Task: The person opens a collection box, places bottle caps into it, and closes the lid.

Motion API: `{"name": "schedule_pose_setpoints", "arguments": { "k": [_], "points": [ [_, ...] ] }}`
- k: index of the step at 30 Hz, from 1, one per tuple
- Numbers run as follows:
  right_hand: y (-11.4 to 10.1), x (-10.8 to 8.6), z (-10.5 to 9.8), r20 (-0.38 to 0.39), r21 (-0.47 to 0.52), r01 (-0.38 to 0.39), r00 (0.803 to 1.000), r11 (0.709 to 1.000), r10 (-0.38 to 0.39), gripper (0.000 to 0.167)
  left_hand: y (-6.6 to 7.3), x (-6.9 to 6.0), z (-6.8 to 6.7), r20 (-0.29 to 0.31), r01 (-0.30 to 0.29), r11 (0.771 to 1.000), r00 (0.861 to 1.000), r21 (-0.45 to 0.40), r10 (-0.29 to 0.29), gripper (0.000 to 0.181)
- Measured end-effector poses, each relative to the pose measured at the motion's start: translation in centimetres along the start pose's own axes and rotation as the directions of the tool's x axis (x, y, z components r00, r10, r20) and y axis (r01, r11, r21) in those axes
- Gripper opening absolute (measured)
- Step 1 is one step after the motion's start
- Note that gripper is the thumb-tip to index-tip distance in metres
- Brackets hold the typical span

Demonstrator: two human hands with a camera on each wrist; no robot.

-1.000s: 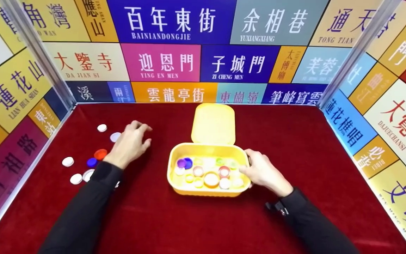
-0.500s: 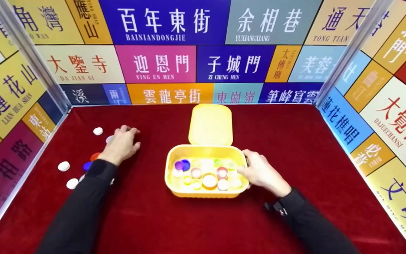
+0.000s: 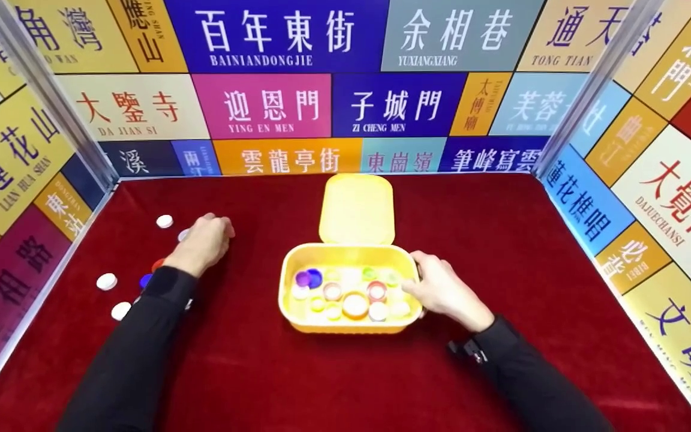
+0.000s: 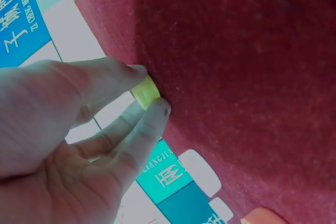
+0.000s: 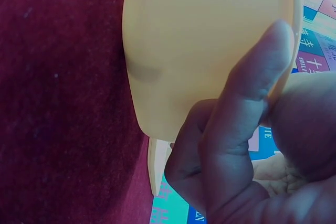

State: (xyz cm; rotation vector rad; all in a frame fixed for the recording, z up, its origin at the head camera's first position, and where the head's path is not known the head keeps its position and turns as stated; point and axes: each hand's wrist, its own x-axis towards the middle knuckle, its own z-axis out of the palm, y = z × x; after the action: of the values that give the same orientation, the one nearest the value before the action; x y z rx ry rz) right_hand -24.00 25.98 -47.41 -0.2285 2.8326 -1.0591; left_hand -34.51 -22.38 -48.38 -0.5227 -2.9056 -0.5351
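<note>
My left hand (image 3: 203, 245) is low over the red cloth on the left side, beside several loose caps. In the left wrist view its thumb and fingers pinch a small yellow bottle cap (image 4: 146, 92); the hand hides this cap in the head view. My right hand (image 3: 446, 291) grips the right end of an open yellow plastic box (image 3: 345, 328), with the thumb over the rim. Inside the box lie several bottle caps, among them a blue cap (image 3: 314, 278) and an orange-rimmed cap (image 3: 355, 305). In the right wrist view, fingers (image 5: 226, 140) press against the box's outer wall.
The yellow lid (image 3: 357, 207) lies flat behind the box. Left of it are white caps (image 3: 106, 281), a lavender cap (image 3: 184, 234), a red-orange cap (image 3: 158, 264) and a blue cap (image 3: 146, 280), some partly hidden by the left arm. Printed panels (image 3: 267, 105) wall in the table.
The left hand's fingers have drawn together and come down on the cloth, pinching the cap. The view has shifted slightly. The right hand keeps its grip on the box.
</note>
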Motion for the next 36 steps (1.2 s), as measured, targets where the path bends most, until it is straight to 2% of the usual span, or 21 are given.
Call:
{"name": "schedule_pose_setpoints", "arguments": {
  "k": [4,10,16,19,23,28,36],
  "points": [
    [0.0,0.0,0.0,0.003,0.0,0.004,1.0,1.0,-0.004,0.042,0.0,-0.2,0.0,0.001,0.009,1.0,1.0,-0.003,-0.009,0.019],
    [-0.1,0.0,0.1,0.008,0.01,-0.005,1.0,1.0,0.005,0.042,0.2,-0.6,-0.3,-0.031,-0.022,1.0,0.999,-0.001,0.022,0.019],
    [-0.1,0.1,0.0,0.017,0.009,-0.016,1.0,1.0,0.016,0.043,1.3,-0.9,-0.9,-0.029,-0.023,0.999,0.999,-0.023,0.023,0.018],
    [-0.1,0.1,0.0,0.011,-0.005,-0.012,1.0,1.0,0.012,0.044,2.2,-1.1,-1.3,-0.038,-0.037,0.999,0.999,-0.038,0.036,0.019],
    [0.0,0.1,0.0,0.01,-0.001,-0.008,1.0,1.0,0.008,0.045,3.7,-1.5,-1.7,-0.08,-0.082,0.995,0.994,-0.062,0.077,0.021],
    [0.0,0.1,0.0,0.007,0.001,0.006,1.0,1.0,-0.006,0.045,5.8,-2.2,-2.0,-0.128,-0.155,0.983,0.981,-0.097,0.142,0.021],
    [0.1,0.0,0.0,-0.002,-0.007,0.029,1.0,1.0,-0.029,0.044,9.9,-3.1,-1.9,-0.137,-0.27,0.952,0.958,-0.141,0.252,0.019]
  ]
}}
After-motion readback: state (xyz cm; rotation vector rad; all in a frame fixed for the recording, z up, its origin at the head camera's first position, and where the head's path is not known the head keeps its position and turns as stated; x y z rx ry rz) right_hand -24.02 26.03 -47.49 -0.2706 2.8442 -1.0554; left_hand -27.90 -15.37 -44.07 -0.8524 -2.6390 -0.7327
